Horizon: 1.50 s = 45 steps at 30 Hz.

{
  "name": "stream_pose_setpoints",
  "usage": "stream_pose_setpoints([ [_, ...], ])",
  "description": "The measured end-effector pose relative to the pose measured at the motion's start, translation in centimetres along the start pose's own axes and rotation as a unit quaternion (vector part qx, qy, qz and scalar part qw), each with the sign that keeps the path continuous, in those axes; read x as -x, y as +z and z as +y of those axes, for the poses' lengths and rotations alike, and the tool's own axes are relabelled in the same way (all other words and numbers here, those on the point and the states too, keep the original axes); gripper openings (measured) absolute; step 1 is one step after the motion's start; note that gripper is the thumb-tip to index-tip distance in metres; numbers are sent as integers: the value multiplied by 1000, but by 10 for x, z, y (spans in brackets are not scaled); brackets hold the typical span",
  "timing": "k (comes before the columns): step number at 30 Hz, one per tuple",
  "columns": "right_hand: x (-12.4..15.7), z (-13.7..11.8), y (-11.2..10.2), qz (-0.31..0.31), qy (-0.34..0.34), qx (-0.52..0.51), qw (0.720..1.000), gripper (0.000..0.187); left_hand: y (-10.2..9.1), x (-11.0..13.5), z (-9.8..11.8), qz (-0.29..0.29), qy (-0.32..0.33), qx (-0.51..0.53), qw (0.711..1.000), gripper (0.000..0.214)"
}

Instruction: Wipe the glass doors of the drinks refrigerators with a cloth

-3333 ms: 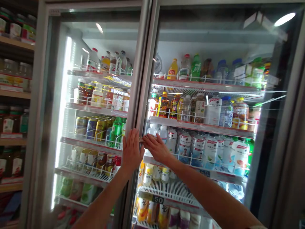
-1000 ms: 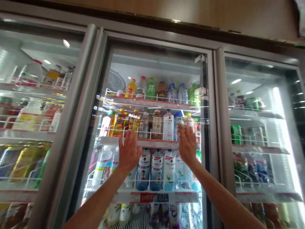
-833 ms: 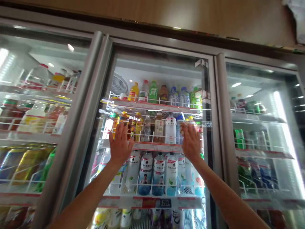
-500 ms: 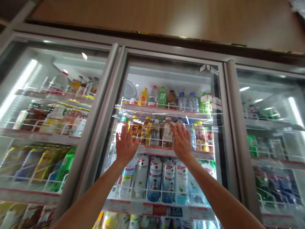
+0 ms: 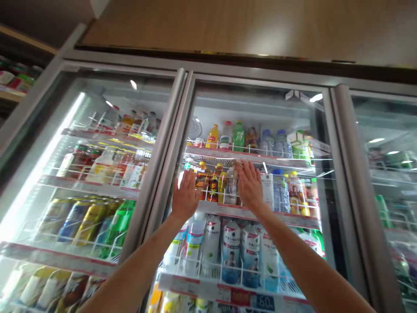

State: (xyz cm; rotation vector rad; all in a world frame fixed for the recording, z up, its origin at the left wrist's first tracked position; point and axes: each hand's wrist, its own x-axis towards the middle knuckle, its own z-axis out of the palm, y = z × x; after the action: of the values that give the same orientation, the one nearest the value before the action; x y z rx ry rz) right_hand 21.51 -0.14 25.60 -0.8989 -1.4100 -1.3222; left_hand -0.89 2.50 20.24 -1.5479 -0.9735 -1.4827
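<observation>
My left hand [image 5: 185,196] lies flat with fingers stretched out on the glass of the middle fridge door [image 5: 228,108], close to its left frame. My right hand [image 5: 248,184] is also flat and open on the same glass, a little higher and to the right. Neither hand holds anything. Behind the glass, wire shelves [image 5: 257,158] carry rows of drink bottles: orange, clear and green ones on top, white-labelled water bottles [image 5: 231,252] lower down.
The left fridge door [image 5: 97,130] shows shelves of bottles and cans [image 5: 81,217]. A third door [image 5: 384,174] stands at the right. A wooden panel [image 5: 228,26] runs above the fridge. Store shelves [image 5: 13,78] show at the far left.
Both hands have stayed flat on the middle door's glass while sliding left across it. The view has swung left, so the middle door now sits further right in the picture.
</observation>
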Motion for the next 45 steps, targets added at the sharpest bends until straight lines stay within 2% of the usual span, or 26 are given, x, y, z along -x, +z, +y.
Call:
stream_pose_setpoints([
  [3, -21, -4, 8, 61, 99, -2, 993, 52, -8, -2, -6, -3, 8, -13, 1000, 48],
  [4, -25, -11, 11, 59, 103, -2, 993, 52, -12, -3, -8, 1, 10, -17, 1000, 48],
  [5, -26, -22, 14, 41, 83, -2, 996, 51, -16, -3, -10, 6, 13, -19, 1000, 48],
  [7, -23, -48, 19, -22, -10, -6, 1000, 52, -24, -5, -14, 18, 19, -20, 999, 47],
  [9, -22, -72, 21, -83, -111, -15, 990, 53, -33, -7, -17, 26, 22, -17, 999, 47],
  [10, -24, -80, 22, -102, -134, -20, 985, 53, -38, -7, -18, 28, 22, -15, 999, 48],
  [11, -28, -84, 23, -110, -130, -23, 985, 53, -42, -8, -20, 29, 20, -13, 999, 49],
  [14, -49, -86, 27, -85, -24, -28, 996, 54, -53, -7, -26, 28, 16, -14, 999, 52],
  [16, -56, -89, 30, -75, -9, -41, 996, 55, -57, -6, -30, 25, 14, -20, 999, 53],
  [19, -41, -108, 31, -108, -115, -65, 985, 57, -57, -2, -31, 18, 10, -25, 999, 52],
  [22, -15, -122, 28, -150, -239, -86, 956, 49, -55, -1, -26, 16, 13, -26, 999, 48],
  [24, -7, -114, 24, -151, -256, -87, 951, 47, -54, -1, -22, 18, 22, -27, 999, 47],
  [25, -8, -104, 21, -140, -228, -78, 960, 48, -53, -1, -19, 20, 26, -27, 999, 47],
  [28, -13, -65, 12, -83, -66, -31, 994, 49, -50, -1, -11, 18, 35, -24, 999, 48],
  [30, -7, -45, 5, -63, -17, -7, 998, 47, -47, 1, -4, 13, 31, -21, 999, 48],
  [32, 9, -36, -2, -74, -66, -2, 995, 46, -42, 4, 6, 1, 31, -16, 999, 48],
  [35, 37, -30, -13, -126, -193, -10, 973, 52, -34, 8, 25, -18, 43, -4, 999, 50],
  [36, 42, -25, -16, -134, -207, -10, 969, 54, -30, 9, 32, -22, 51, 2, 998, 51],
  [37, 45, -17, -19, -130, -194, -4, 972, 55, -27, 10, 38, -23, 58, 9, 998, 51],
  [41, 44, 23, -27, -42, -1, 36, 998, 54, -12, 14, 61, -20, 75, 37, 996, 54],
  [42, 47, 31, -30, -31, 19, 40, 999, 55, -9, 15, 65, -20, 75, 41, 996, 54],
  [43, 51, 35, -33, -32, 12, 40, 999, 55, -5, 17, 70, -23, 76, 44, 996, 55],
  [45, 65, 40, -41, -62, -53, 30, 996, 57, 1, 21, 80, -30, 81, 48, 995, 56],
])
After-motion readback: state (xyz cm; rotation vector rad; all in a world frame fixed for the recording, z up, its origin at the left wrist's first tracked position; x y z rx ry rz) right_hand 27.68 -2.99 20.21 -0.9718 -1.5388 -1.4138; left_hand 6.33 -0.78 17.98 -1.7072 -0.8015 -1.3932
